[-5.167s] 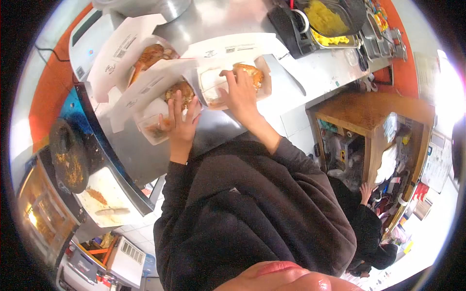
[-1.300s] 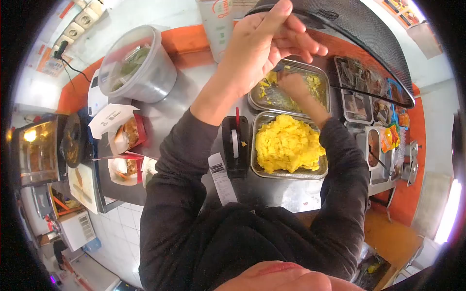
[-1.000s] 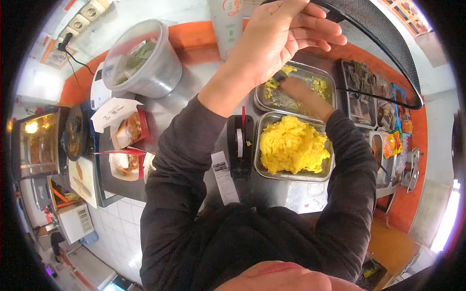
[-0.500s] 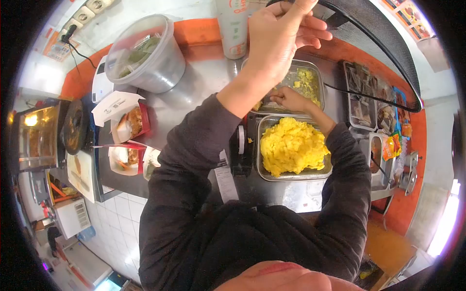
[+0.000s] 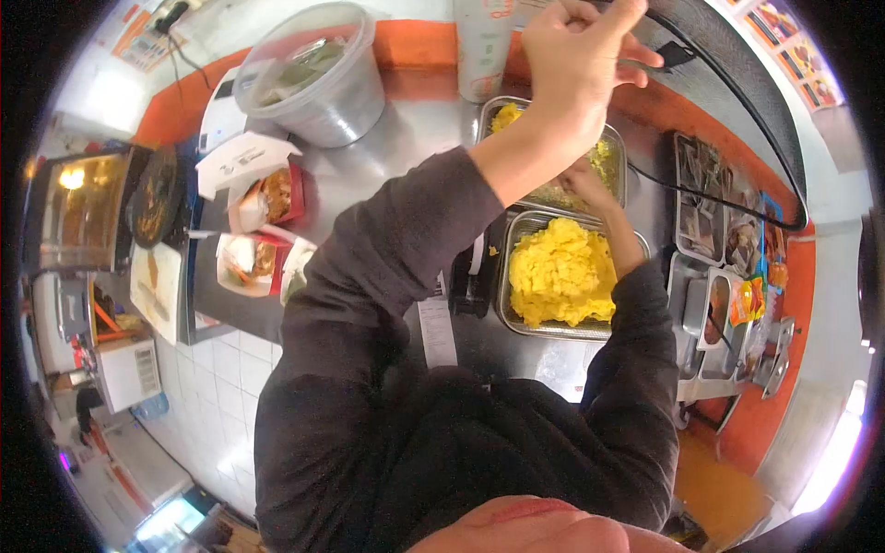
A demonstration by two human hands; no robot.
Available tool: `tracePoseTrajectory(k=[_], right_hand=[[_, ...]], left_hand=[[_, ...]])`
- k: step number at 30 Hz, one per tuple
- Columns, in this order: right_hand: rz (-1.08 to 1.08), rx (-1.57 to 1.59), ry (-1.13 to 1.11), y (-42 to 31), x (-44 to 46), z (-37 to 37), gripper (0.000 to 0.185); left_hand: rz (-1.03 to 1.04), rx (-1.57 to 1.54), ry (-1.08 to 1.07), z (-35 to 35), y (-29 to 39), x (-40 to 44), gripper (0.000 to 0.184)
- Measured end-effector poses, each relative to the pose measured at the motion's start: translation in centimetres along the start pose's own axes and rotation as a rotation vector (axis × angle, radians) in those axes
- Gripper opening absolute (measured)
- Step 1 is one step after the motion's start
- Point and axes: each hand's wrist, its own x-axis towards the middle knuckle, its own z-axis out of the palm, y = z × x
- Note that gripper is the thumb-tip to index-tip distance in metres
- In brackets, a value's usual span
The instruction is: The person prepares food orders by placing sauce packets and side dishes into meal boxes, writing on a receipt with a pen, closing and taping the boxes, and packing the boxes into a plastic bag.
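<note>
My left hand [image 5: 579, 69] is raised above the back tray, fingers apart and partly curled, with nothing visible in it. It overlaps the dark mesh cover's rim [image 5: 751, 115]; whether they touch I cannot tell. Below, my right hand [image 5: 583, 184] reaches into the back metal tray [image 5: 623, 166], which has yellow scraps in it. Its fingers look curled and are partly covered by my left forearm, so anything in them is hidden. A heap of lumpy yellow food, like scrambled egg [image 5: 560, 272], fills the front metal tray [image 5: 553, 330] under my right forearm.
At left stand red-and-white boxes of food [image 5: 277, 198], a clear bucket [image 5: 341, 111] and a cutting board [image 5: 155, 286]. A tall stack of printed cups [image 5: 481, 64] is behind. A paper receipt [image 5: 437, 332] lies near me. Containers of packets [image 5: 701, 198] line the right side.
The view has shifted, so the counter and trays appear further right. My right hand remains at the back tray, now more covered by my left forearm. My left hand stays raised.
</note>
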Motion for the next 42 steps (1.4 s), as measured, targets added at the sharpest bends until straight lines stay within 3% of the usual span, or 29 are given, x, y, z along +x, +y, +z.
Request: tracePoseTrajectory(k=[4,8,11,14,16,18,20,23,25,27,29,30,31,32,33,34,35,37,39,41,42], right_hand=[[-0.151,0.044,0.085,-3.8,-5.0,0.5,0.027],[-0.12,0.08,-0.078,-9.2,-11.7,4.9,0.029],[-0.037,0.26,-0.316,-9.7,-14.9,11.4,0.026],[0.09,0.43,-0.544,-8.2,-15.8,18.6,0.025],[0.131,0.493,-0.582,-6.7,-15.3,23.6,0.027],[-0.017,0.335,-0.647,-5.4,-13.5,27.7,0.022],[-0.569,-0.473,-0.331,-2.9,-11.5,32.7,0.018],[-0.79,-0.751,0.215,1.3,-9.9,38.8,0.023],[-0.633,-0.505,0.126,-0.3,-10.3,38.3,0.033],[-0.561,-0.477,0.035,-1.9,-12.1,36.9,0.045],[-0.577,-0.664,-0.035,-5.1,-14.3,32.8,0.06],[-0.563,-0.613,0.008,-6.8,-15.9,30.6,0.062],[-0.551,-0.564,0.05,-7.7,-17.1,28.3,0.064],[-0.689,-0.645,0.205,-7.3,-17.3,25.5,0.066],[-0.787,-0.595,0.395,-7.0,-17.0,23.0,0.057],[-0.959,-0.657,0.569,-7.3,-16.0,20.2,0.051],[-0.706,-0.681,0.602,-7.7,-15.9,17.4,0.048],[-0.505,-0.905,0.694,-7.1,-12.9,11.7,0.04],[-0.516,-1.09,0.714,-2.9,-7.3,5.0,0.039],[-0.431,-1.215,0.693,1.1,-3.0,0.3,0.034],[-0.384,-1.228,0.648,2.1,-2.0,-0.2,0.032]], left_hand=[[-0.033,0.026,-0.138,0.0,1.4,0.6,0.021],[-0.111,0.337,-0.329,0.0,4.9,1.2,0.032],[-0.095,0.658,-0.607,-0.8,5.9,3.0,0.035],[-0.042,0.841,-0.632,-0.6,7.0,1.6,0.034],[-0.025,0.915,-0.615,-0.4,7.1,0.7,0.033],[0.0,0.968,-0.596,-0.1,7.5,0.4,0.033],[0.017,1.014,-0.574,0.0,7.8,0.4,0.032],[-0.063,0.99,-0.609,0.1,8.3,1.5,0.033],[0.031,1.083,-0.548,0.3,7.5,2.2,0.035],[0.124,1.194,-0.523,-0.2,7.3,1.9,0.035],[0.284,1.303,-0.636,-0.9,8.2,1.0,0.034],[0.371,1.353,-0.694,-1.0,8.3,0.9,0.034],[0.624,1.478,-0.685,-1.1,7.8,1.1,0.033],[0.885,1.592,-0.66,-1.4,7.0,1.4,0.031],[1.149,1.693,-0.622,-1.6,6.5,1.7,0.03],[1.269,1.731,-0.669,-1.7,6.4,2.2,0.029],[1.392,1.765,-0.716,-1.5,6.3,2.9,0.028],[1.505,1.892,-0.828,-0.8,6.5,2.9,0.026],[1.483,2.087,-0.963,0.3,7.2,1.8,0.024],[1.44,1.78,-1.118,0.5,5.8,1.5,0.03],[1.442,1.815,-1.13,0.2,6.1,0.1,0.038]])
